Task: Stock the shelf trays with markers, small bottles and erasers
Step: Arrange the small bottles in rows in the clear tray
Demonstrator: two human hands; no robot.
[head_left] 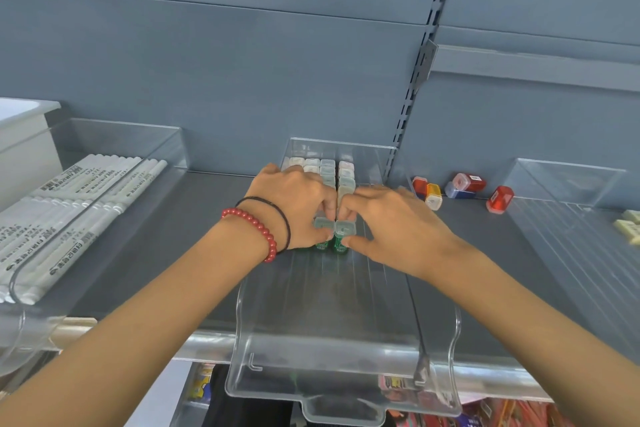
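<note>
In the half-filled middle tray [346, 378], the left hand [294, 204] and right hand [393, 229] pinch 2 green bottles [341, 241].

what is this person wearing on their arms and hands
No sleeves or gloves are worn. At the wrist of the left hand sit a bracelet of round glossy red beads and, beside it, a thin black cord band. The right hand and its wrist wear nothing; no rings show.
</note>
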